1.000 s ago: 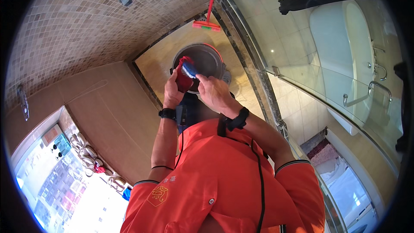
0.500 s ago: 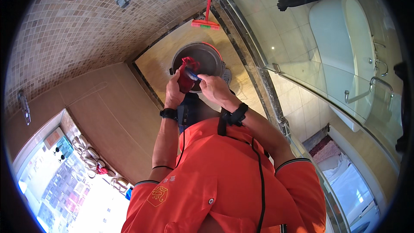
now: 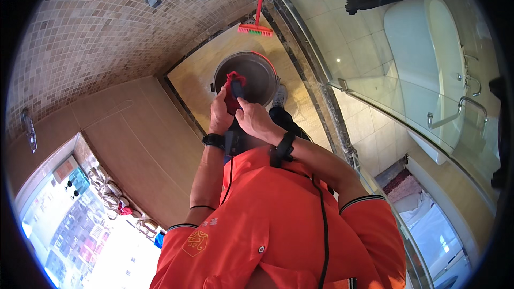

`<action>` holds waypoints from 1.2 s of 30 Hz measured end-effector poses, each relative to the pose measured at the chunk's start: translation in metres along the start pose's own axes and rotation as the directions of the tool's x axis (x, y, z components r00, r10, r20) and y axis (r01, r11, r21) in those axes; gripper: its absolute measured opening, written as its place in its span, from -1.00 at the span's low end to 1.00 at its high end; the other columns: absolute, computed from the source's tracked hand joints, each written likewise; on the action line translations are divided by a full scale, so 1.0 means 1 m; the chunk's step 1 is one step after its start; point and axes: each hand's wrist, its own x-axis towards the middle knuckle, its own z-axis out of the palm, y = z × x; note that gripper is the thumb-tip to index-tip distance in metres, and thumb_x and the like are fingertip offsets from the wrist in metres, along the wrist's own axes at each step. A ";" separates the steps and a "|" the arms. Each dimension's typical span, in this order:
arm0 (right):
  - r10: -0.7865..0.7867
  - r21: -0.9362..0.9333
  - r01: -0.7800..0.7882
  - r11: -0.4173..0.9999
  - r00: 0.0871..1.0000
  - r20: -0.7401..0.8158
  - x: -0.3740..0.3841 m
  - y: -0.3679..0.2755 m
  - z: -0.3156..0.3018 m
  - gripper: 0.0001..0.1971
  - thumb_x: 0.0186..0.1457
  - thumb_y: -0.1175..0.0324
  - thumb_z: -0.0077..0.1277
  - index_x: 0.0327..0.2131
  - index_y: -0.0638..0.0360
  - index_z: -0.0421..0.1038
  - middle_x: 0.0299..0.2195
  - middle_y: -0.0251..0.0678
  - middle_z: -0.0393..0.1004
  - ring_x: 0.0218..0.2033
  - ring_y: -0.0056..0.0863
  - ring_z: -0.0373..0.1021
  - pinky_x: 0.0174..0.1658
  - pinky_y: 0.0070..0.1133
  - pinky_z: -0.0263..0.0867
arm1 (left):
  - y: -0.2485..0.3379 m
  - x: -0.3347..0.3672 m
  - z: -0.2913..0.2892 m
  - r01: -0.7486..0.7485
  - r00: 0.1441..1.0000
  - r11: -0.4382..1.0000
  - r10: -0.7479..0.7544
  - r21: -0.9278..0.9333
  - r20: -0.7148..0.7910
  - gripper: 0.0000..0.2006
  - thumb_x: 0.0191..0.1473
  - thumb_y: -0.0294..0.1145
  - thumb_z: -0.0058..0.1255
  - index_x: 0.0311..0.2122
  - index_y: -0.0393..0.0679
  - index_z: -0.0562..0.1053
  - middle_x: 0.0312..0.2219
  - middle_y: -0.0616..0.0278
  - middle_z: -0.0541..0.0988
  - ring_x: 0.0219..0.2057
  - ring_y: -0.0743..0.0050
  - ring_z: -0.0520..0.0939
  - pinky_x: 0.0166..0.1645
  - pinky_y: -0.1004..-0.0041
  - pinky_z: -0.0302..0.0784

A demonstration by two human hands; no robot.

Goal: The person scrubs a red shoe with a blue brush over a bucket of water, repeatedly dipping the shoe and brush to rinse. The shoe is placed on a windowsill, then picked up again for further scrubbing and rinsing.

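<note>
As left grip clasps it, red cloth juts forward.

a dark brush touches red cloth (by a bucket).

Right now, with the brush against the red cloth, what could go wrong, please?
The brush could slide off the red cloth and scrape the left hand, which grips the cloth close by. If the right hand loosens, the brush might drop into or beside the open bucket. Also, the shoe is near the bucket, so a careless step may knock it.
</note>
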 end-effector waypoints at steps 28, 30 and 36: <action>-0.025 -0.061 0.021 0.998 0.998 -0.066 0.015 -0.004 -0.015 -0.62 0.16 0.25 -0.05 -0.07 0.35 0.49 -0.46 0.15 0.58 -0.44 0.09 0.57 -0.32 -0.14 0.53 | -0.003 0.013 0.000 0.033 0.999 0.999 -0.032 -0.038 0.029 -0.62 0.44 -0.05 -0.21 -0.01 -0.13 0.50 -0.13 0.13 0.65 -0.13 0.15 0.65 0.09 0.13 0.57; 0.070 -0.077 -0.080 0.994 0.991 -0.116 0.032 -0.001 -0.012 -0.67 0.17 0.25 -0.06 -0.14 0.31 0.49 -0.51 0.13 0.57 -0.44 0.10 0.56 -0.34 -0.13 0.53 | -0.008 0.009 0.007 0.104 0.994 0.993 -0.103 -0.053 0.028 -0.61 0.44 -0.04 -0.20 -0.01 -0.14 0.49 -0.13 0.12 0.65 -0.12 0.15 0.65 0.09 0.13 0.57; -0.097 -0.135 0.092 0.987 0.995 -0.032 0.002 -0.015 -0.019 -0.67 0.15 0.27 -0.04 -0.12 0.34 0.46 -0.57 0.10 0.55 -0.51 0.03 0.56 -0.39 -0.17 0.53 | 0.002 0.008 0.004 -0.016 1.000 1.000 0.016 0.001 -0.020 -0.62 0.43 -0.02 -0.19 -0.01 -0.13 0.48 -0.19 0.12 0.62 -0.17 0.11 0.63 0.03 0.07 0.60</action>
